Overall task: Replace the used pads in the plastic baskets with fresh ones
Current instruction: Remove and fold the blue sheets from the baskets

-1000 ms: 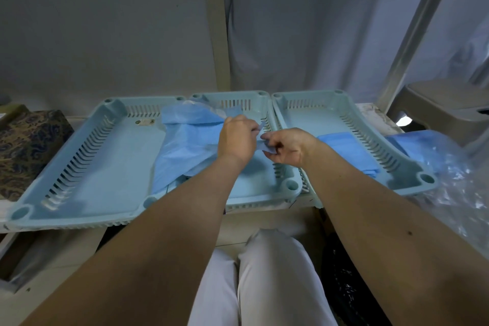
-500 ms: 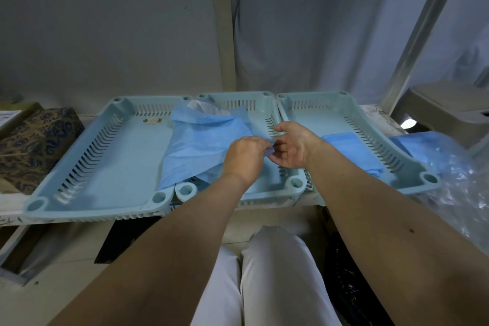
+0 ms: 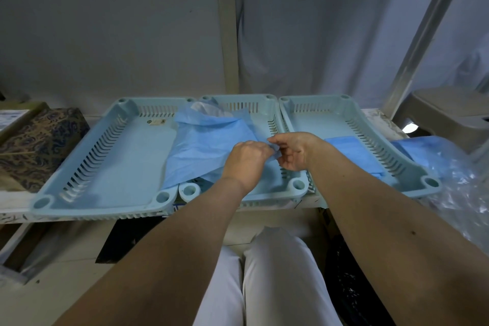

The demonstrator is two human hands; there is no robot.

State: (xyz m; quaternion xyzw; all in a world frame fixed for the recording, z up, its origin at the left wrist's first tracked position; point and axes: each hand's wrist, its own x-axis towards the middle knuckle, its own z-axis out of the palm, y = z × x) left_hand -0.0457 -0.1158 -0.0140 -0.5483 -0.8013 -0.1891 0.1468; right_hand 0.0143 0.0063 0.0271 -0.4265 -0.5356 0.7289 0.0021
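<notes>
Three pale blue plastic baskets stand side by side on a shelf: the left basket (image 3: 87,164), the middle basket (image 3: 299,185) and the right basket (image 3: 412,174). A partly unfolded blue pad (image 3: 209,148) drapes over the rims between the left and middle baskets. My left hand (image 3: 247,159) and my right hand (image 3: 293,149) both pinch the pad's near right edge above the middle basket. A folded blue pad (image 3: 352,151) lies in the right basket. The left basket's floor looks lined with a flat pale pad.
A clear plastic bag (image 3: 460,180) holding more blue pads lies to the right of the baskets. A patterned dark box (image 3: 37,145) sits at the left. A grey plastic stool (image 3: 449,114) stands at the back right. My white-trousered knees (image 3: 264,272) are below the shelf.
Both hands have drawn the pad's edge toward me and a little to the right, opening the sheet wider. The view has shifted slightly.
</notes>
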